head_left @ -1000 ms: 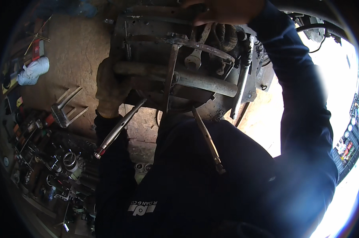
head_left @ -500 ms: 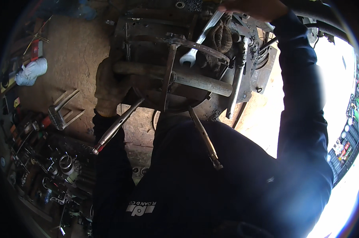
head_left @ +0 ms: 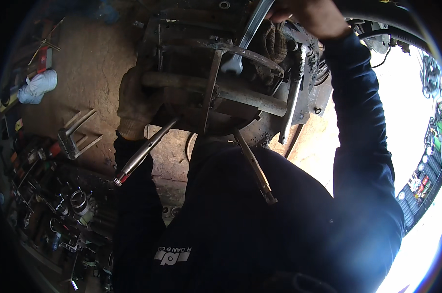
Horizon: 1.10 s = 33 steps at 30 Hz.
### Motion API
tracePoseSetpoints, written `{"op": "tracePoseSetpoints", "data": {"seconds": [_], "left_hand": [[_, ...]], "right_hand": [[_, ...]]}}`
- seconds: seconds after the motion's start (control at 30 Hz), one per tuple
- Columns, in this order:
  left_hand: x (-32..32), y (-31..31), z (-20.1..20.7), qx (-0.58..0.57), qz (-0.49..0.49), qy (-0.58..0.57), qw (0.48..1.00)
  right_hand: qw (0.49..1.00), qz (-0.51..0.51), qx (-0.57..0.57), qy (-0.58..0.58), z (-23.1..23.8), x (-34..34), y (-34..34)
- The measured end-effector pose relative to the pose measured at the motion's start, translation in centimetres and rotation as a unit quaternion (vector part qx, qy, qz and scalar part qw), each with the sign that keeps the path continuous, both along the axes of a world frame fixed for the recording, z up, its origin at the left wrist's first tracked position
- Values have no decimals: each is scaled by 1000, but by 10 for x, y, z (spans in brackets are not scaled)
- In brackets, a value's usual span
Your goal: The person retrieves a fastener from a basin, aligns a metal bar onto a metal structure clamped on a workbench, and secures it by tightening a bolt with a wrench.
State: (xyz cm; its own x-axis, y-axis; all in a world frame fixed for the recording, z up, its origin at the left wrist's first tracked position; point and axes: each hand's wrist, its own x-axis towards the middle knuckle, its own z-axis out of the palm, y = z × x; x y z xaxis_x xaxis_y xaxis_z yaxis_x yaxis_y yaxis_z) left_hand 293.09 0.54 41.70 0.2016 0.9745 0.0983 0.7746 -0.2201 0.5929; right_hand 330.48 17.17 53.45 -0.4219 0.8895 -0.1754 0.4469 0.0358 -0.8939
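My right hand (head_left: 318,17), bare, is at the top of the view with its fingers closed at the upper part of a steel open-end wrench (head_left: 252,31). The wrench's open jaw (head_left: 232,64) points down over a dark metal frame with a curved bar (head_left: 252,56). My left hand (head_left: 133,100) wears a brown work glove and is beside the left end of a round metal pipe (head_left: 252,99) crossing the frame. Shadow hides its fingers. A knitted glove (head_left: 274,44) lies on the metalwork near the wrench.
Two metal rods, one at left (head_left: 145,156) and one at right (head_left: 255,166), stick out toward me. A pale bar (head_left: 291,110) stands at the frame's right. Left on the floor are a metal bracket (head_left: 77,134), a white bundle (head_left: 38,87) and cluttered tools (head_left: 79,205).
My right hand has moved slightly down and left with the wrench, whose shaft now stands steeper and jaw a little higher. The left hand has stayed at the pipe's left end.
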Motion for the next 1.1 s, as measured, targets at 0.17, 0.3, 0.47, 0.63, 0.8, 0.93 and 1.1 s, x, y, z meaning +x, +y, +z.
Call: {"op": "tracePoseSetpoints", "data": {"seconds": [0.17, 0.3, 0.47, 0.63, 0.8, 0.93, 1.1], "left_hand": [[3, 1, 5, 37, -15, -7, 999], [-4, 0, -4, 8, -19, -1, 1000], [-2, 0, -2, 5, -19, -19, 1000], [-1, -1, -3, 1, -14, -49, 999], [-1, -2, -3, 1, -11, -82, 997], [-2, -3, -5, 5, -8, -108, 994], [-3, -5, -6, 7, -6, -127, 992]], "right_hand": [[985, -79, -70, 133, -16, 8, 32], [989, -4, -82, 122, -25, -32, 22], [981, 4, -130, 147, -42, -50, 32], [952, 79, -215, 204, -57, -73, 46], [932, 152, -232, 235, -73, -93, 70], [910, 185, -285, 237, -80, -110, 74], [909, 218, -273, 226, -87, -132, 78]]}}
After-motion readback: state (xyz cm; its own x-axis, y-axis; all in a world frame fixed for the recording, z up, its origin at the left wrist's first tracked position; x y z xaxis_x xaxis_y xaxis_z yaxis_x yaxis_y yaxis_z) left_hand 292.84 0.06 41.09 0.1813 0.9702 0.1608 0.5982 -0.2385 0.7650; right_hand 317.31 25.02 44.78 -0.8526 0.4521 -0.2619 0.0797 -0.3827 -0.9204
